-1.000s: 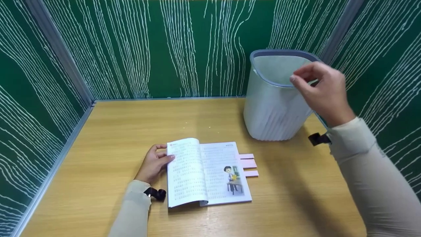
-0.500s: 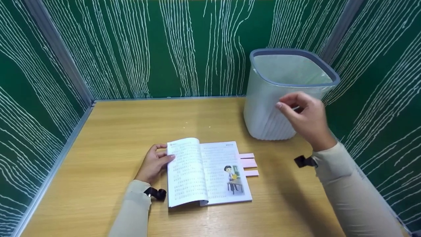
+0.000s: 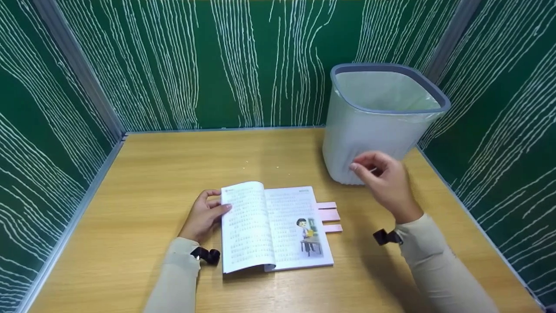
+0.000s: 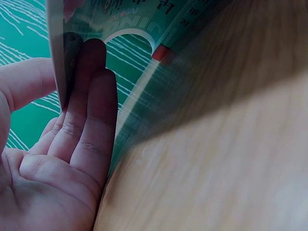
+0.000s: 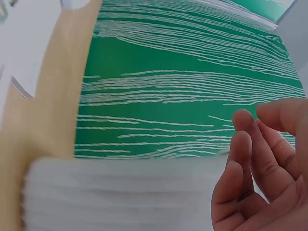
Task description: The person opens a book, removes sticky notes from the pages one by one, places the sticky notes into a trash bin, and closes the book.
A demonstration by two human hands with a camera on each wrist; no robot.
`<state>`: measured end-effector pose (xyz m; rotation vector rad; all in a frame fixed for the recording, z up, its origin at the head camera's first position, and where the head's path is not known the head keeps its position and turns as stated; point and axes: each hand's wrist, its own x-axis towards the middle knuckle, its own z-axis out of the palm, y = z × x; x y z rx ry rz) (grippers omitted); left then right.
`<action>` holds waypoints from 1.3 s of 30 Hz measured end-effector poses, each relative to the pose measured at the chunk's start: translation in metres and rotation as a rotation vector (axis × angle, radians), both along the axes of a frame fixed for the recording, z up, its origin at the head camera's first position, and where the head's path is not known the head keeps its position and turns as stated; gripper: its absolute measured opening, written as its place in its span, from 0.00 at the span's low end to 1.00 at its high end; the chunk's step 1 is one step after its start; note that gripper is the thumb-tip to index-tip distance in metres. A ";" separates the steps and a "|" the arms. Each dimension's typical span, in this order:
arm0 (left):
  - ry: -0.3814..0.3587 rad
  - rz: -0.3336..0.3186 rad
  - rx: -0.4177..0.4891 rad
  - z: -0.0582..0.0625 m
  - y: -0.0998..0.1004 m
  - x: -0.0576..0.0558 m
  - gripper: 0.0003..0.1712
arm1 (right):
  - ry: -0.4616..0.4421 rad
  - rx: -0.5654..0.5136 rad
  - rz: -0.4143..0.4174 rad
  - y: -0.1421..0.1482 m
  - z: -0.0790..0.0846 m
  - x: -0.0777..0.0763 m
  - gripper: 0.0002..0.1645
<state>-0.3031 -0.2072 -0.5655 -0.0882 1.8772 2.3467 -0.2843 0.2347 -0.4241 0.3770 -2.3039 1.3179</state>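
On the wooden table (image 3: 165,165) lies an open book (image 3: 286,213), with printed text and a picture of a child at a desk on its right page. Pink sticky tabs (image 3: 328,214) jut out from its right edge. My left hand (image 3: 204,217) grips the left side, thumb on the page and fingers underneath; the left wrist view shows those fingers behind the green cover (image 4: 130,24). In the air before the white trash bin (image 3: 360,134), my right hand (image 3: 388,187) has loosely bent fingers. The right wrist view shows nothing between the fingertips (image 5: 244,118).
The bin, with a grey-blue rim (image 3: 391,67) and a clear liner, stands at the back right. Tiny white specks lie on the table behind the book. Green walls (image 3: 286,65) with white wavy lines enclose the back and sides.
My right hand has come down from over the bin's rim, moving left and toward me, past the bin's front. My left hand and the book have stayed put.
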 end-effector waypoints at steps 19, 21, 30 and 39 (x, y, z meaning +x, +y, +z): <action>0.007 -0.013 -0.003 0.000 0.000 0.000 0.33 | -0.217 -0.244 0.031 -0.009 -0.076 -0.004 0.09; 0.008 -0.013 0.000 0.001 0.000 0.000 0.33 | -0.247 -0.272 0.036 -0.008 -0.079 -0.005 0.11; 0.030 -0.017 -0.004 0.001 0.001 -0.002 0.32 | -0.421 -0.473 0.043 0.003 -0.109 -0.016 0.19; 0.002 -0.014 0.005 -0.001 0.000 -0.001 0.32 | -0.551 -0.654 0.150 0.007 -0.129 -0.017 0.19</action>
